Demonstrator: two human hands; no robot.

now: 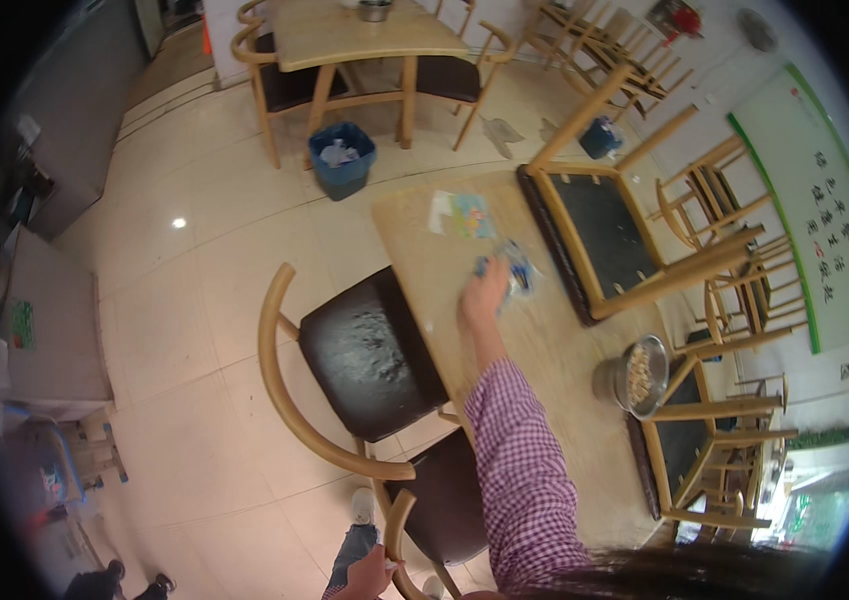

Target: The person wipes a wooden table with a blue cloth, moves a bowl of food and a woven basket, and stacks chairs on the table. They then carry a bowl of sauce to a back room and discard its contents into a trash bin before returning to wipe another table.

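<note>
My right hand [486, 294], blurred, reaches over the wooden table [447, 300] in a purple checked sleeve. Its fingers are on a crumpled blue-and-clear plastic packet [520, 268], partly hidden under the hand. Just beyond it lies a flat printed packet [469, 215] in green, yellow and white. Low in the view, my left hand [370, 574] is curled beside the curved wooden back of a chair [396, 517]. A small white thing [391, 563], too small to name, shows at its fingertips. Whether that hand also touches the chair cannot be told.
Upturned chairs [597, 225] rest on the table's right side, near a steel bowl [646, 379] of pale pieces. A dark-seated chair [372, 352] stands at the left edge. Beyond are a lined waste bin [342, 161] and another table [364, 37]. Grey cabinets [56, 322] line the left.
</note>
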